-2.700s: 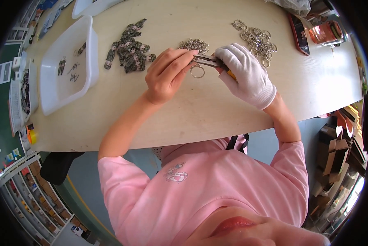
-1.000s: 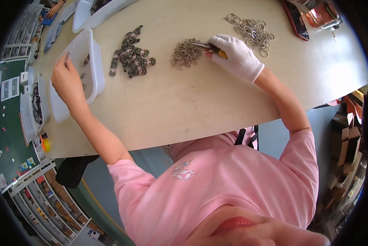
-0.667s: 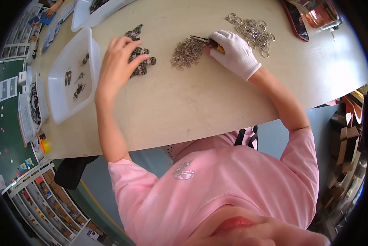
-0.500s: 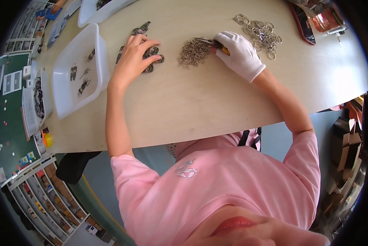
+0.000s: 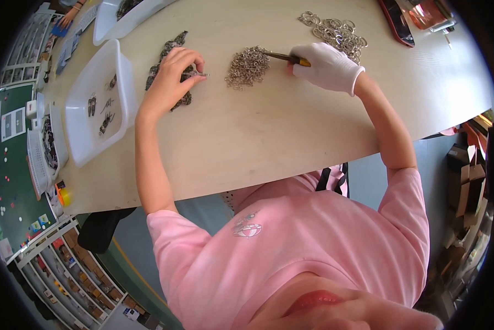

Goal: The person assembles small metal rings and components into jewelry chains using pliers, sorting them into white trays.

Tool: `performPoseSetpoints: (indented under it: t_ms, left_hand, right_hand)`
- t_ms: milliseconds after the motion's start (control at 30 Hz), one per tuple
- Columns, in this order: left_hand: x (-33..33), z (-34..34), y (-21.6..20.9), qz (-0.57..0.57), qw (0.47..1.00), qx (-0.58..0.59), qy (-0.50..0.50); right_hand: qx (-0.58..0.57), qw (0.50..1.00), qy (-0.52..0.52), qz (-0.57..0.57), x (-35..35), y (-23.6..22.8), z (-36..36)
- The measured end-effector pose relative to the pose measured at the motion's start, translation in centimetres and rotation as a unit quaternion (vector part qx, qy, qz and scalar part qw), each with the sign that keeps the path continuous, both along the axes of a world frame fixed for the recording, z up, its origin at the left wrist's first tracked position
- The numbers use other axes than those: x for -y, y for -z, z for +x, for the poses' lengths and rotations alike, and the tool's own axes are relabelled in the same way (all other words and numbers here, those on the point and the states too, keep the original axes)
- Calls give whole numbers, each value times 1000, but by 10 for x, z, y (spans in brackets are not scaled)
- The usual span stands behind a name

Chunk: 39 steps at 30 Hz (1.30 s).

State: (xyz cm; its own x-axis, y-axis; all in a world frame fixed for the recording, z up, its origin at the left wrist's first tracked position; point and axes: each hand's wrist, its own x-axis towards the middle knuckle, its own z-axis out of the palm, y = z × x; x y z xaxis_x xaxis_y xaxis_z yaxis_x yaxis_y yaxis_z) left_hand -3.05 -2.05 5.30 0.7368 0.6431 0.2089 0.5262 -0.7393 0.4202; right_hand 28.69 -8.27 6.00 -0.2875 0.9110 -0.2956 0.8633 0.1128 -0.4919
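My left hand (image 5: 176,77), bare, pinches a small dark mottled piece (image 5: 188,75) with a shiny metal tip between thumb and fingers. Beneath and around it lies a heap of similar dark mottled pieces (image 5: 172,46), partly hidden by the hand. A white glove covers my right hand (image 5: 325,63), which is closed around pliers (image 5: 284,56) with yellow-and-dark handles. The plier jaws point left and reach the upper right edge of a pile of small metal rings (image 5: 247,69); whether they grip a ring is too small to tell.
Larger metal rings (image 5: 340,37) lie beyond my right hand. At the left stands a white plastic bin (image 5: 127,88) holding a few dark pieces, with another white bin (image 5: 105,25) behind it. A red-edged dark object (image 5: 396,22) lies far right. Another person's hand (image 5: 68,19) shows far left.
My left hand has gone from spread fingers over the heap to pinching one mottled piece. The pliers now extend further out of my right hand, their jaws at the ring pile. The whole view shifted slightly.
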Motion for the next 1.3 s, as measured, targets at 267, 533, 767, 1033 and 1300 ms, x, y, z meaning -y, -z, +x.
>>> performPoseSetpoints:
  t_ms: [267,533,767,1033,1300]
  left_hand:
    - [40,58,12,-482,836,257,-58]
    - [65,81,15,-589,769,250,1]
    - [65,80,19,-539,808,234,-33]
    - [66,80,26,-486,836,253,-19]
    - [68,81,24,-410,875,257,-4]
  right_hand:
    - [-299,953,-34,-35,1,4,4]
    - [-245,964,-92,41,13,-2,-8]
    - [-225,969,-89,45,16,-12,-12]
    - [-237,969,-65,15,16,-5,-11]
    - [-243,967,-73,-3,15,-5,-10]
